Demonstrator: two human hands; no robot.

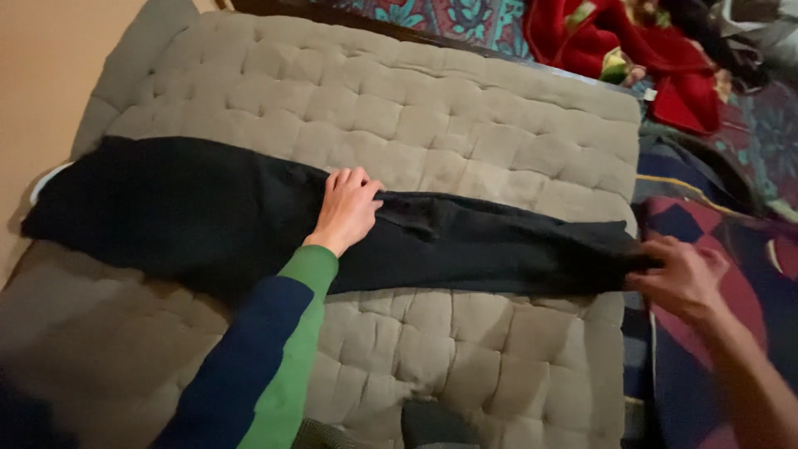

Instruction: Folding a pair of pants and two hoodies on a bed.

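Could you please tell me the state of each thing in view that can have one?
Black garment: folded long, lying flat across the cushion.
Cushion: flat, bearing the garment.
Left hand: pressing palm-down on the garment.
Right hand: gripping the garment's end.
Red cloth: crumpled.

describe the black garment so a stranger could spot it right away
A tufted grey-beige cushion fills the middle of the view. The black garment stretches across it, left hand flat mid-length, right hand pinching its narrow end. It's the only plain black cloth; neighbouring fabrics are red or patterned.
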